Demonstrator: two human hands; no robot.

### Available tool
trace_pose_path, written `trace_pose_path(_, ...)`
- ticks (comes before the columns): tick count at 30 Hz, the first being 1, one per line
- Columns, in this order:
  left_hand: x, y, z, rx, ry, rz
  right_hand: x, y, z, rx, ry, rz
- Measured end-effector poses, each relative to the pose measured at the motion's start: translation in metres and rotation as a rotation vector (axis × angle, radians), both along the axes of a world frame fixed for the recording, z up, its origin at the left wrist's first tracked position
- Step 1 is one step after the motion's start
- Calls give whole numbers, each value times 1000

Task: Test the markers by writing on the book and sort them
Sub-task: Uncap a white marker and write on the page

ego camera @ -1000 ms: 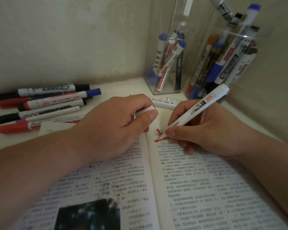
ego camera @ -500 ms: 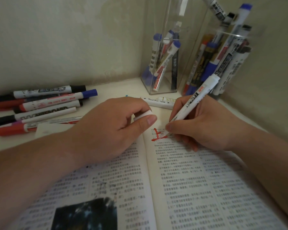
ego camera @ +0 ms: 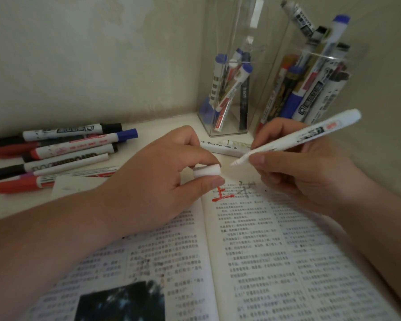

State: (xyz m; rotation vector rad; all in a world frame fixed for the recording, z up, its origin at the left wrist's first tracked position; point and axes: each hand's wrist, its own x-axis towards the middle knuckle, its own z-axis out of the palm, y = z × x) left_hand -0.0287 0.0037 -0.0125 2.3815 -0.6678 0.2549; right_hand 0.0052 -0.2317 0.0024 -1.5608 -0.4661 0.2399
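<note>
Rt hand (ego camera: 306, 179) round white marker (ego camera: 310, 133), tip just above book (ego camera: 264, 251); lt hand (ego camera: 153, 181) round white cap (ego camera: 206, 170).

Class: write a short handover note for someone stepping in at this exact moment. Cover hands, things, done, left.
Hands: left hand pinches the cap; right hand holds the uncapped marker, tip above the book.
Done: red mark on the right page.
Left: cap it, sort it into one of the holders (which one is unclear), then test the pile on the left.
</note>
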Motion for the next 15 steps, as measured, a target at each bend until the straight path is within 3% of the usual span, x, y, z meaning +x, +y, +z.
trace_pose_path(5,2,-2,0,31,-14,-20,-1,1,1,113,30,88)
trace_pose_path(15,2,-6,-2,16,-13,-103,-7,5,0,-37,-67,97)
